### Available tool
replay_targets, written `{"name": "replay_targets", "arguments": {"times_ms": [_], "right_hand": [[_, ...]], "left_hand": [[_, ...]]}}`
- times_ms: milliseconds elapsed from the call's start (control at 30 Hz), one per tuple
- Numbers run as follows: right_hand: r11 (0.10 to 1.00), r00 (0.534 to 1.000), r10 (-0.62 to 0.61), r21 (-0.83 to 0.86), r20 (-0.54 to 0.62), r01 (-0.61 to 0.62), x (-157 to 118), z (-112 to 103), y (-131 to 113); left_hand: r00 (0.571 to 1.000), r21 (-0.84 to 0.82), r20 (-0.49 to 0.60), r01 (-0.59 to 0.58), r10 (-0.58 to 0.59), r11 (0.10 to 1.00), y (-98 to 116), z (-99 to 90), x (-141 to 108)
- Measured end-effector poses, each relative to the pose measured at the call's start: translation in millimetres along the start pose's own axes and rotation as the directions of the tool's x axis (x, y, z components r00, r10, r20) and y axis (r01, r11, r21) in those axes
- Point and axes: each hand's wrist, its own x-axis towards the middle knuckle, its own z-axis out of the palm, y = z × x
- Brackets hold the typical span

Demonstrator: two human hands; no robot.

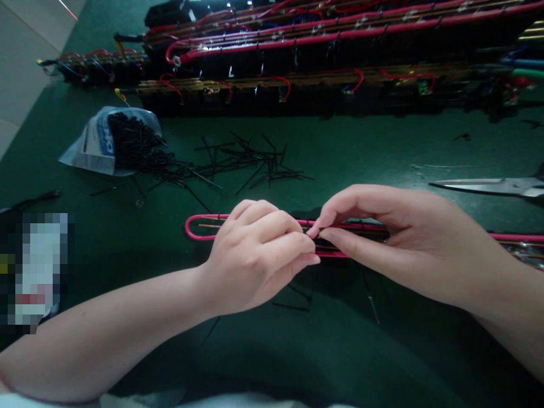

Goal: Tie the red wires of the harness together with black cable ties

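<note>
A long dark assembly with a looped pink-red cable [193, 228] and a thin copper-coloured rod [208, 226] lies across the green table under both hands. My left hand [263, 255] rests over the assembly with its fingers curled round it and the thumb pressed near the index finger. Just to the right, my right hand [395, 243] has thumb and index fingertip pinched together at the assembly, close to the left fingertips. Whatever sits in that pinch is too small and covered to name. Black ties cross the cable at intervals.
An open plastic bag [96, 141] spills black cable ties [259, 161] onto the green table [361, 147]. Scissors [488, 186] lie at the right. Several similar wired assemblies [272, 45] stand along the back. Loose ties [291, 307] are scattered in front of the hands.
</note>
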Motion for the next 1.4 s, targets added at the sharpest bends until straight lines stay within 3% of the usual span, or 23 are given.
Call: {"name": "replay_targets", "arguments": {"times_ms": [733,1400], "right_hand": [[0.974,0.98,-0.196,-0.109,0.027,0.198,2.7,-1.5,4.2],[0.966,0.973,-0.224,-0.125,0.05,0.228,2.2,-0.8,1.6]], "left_hand": [[0.999,-0.06,-0.033,0.04,-0.042,0.997,-1.3,3.0,2.0],[0.998,-0.034,-0.047,0.036,-0.038,0.999,-1.2,4.3,2.6]]}}
